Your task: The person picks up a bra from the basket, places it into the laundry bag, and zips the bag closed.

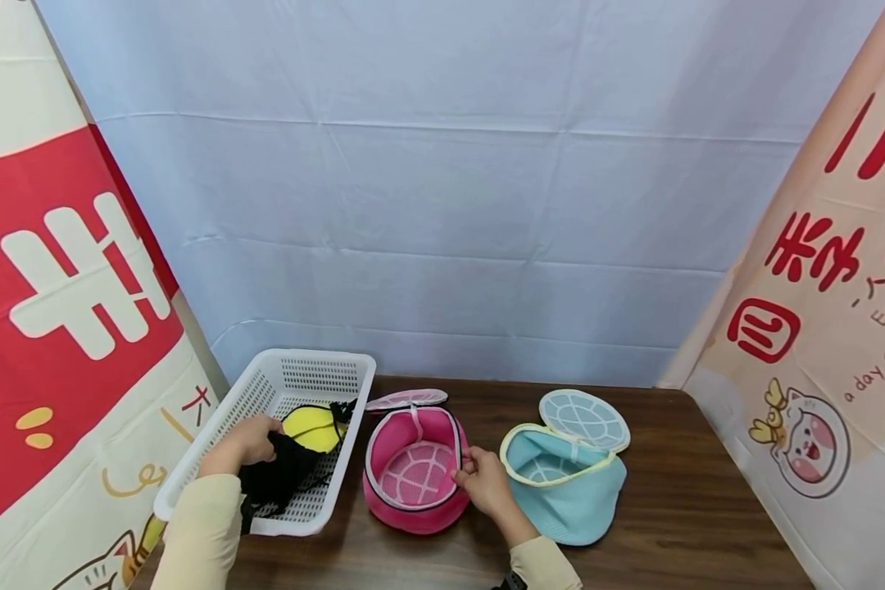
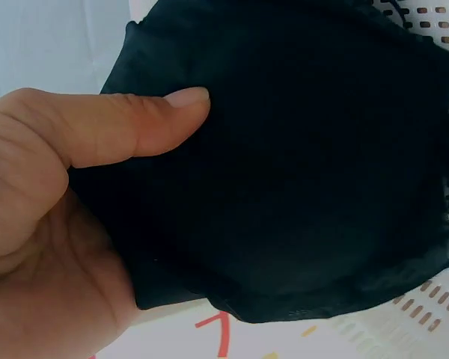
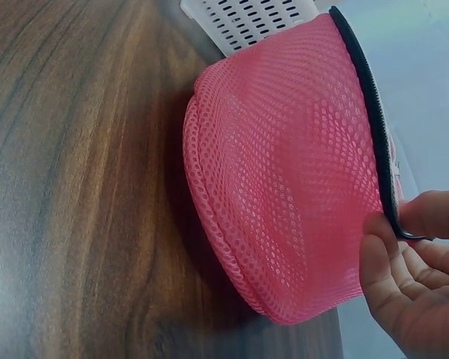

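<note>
In the white basket (image 1: 324, 357), my left hand (image 1: 249, 440) grips what looks like a black bra (image 1: 283, 474). The left wrist view shows the thumb lying across the smooth, cup-shaped black cloth (image 2: 299, 172); the other fingers are hidden behind it. A yellow cup-shaped piece (image 1: 313, 428) with black edging lies beside it. To the right stands a pink mesh laundry bag (image 1: 420, 521), unzipped, its lid folded back. My right hand (image 1: 487, 485) pinches the bag's black zipper edge (image 3: 379, 142) on its right side, between thumb and fingers.
A light-blue mesh laundry bag (image 1: 571, 510) with yellow trim stands unzipped just right of my right hand, its lid leaning back. The dark wooden table (image 1: 671, 492) meets a pale blue cloth backdrop (image 1: 442, 205). Printed cloths hang at left and right.
</note>
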Demonstrator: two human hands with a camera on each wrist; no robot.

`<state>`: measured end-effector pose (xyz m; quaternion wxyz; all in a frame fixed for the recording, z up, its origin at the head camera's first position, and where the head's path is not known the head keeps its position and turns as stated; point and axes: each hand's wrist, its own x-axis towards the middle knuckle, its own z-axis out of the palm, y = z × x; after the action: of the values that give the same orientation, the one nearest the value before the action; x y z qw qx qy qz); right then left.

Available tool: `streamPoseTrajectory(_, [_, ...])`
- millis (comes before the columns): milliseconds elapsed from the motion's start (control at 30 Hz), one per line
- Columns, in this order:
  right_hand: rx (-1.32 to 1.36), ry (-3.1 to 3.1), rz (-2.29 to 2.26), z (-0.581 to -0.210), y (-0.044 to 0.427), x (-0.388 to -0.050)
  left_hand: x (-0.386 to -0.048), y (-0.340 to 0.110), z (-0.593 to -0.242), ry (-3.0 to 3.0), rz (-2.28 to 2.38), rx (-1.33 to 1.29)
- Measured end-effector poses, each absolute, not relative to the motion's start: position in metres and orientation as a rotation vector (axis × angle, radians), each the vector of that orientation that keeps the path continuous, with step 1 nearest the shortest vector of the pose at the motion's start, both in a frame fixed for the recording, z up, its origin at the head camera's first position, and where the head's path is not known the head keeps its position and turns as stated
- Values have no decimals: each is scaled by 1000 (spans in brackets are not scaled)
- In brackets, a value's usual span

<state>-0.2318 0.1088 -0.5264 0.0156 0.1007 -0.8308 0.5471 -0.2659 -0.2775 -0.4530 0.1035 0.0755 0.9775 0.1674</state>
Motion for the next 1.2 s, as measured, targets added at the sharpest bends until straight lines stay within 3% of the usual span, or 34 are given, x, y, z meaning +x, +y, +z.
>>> streamPoseTrajectory(1200, [288, -2574, 1769, -524, 111, -233, -249, -272, -409, 2931, 521, 324])
